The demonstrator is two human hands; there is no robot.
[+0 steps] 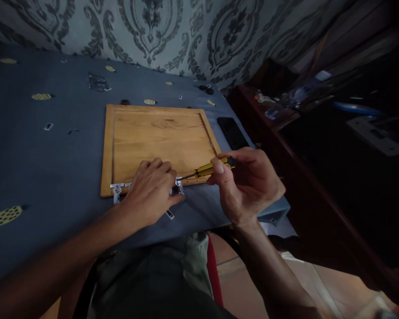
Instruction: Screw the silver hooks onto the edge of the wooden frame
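Note:
A framed wooden panel (159, 141) lies flat on the blue cloth. In my right hand (249, 181) is a screwdriver (206, 169) with a yellow and black handle, slanting down to the left. Its tip meets a metal hinge (178, 182) at the panel's near edge. My left hand (153, 190) is closed at that hinge, fingers curled over the panel's edge and thumb below. Left of this hand, another metal hinge (117, 189) sits at the panel's near left corner. Whether a screw is under the tip is too small to tell.
To the panel's right lies a black phone (232, 133). Loose metal hardware (98, 82) rests at the back of the blue cloth (69, 164), and small dark screws (73, 131) lie left of the panel. A dark wooden cabinet (252, 110) with clutter stands at the right.

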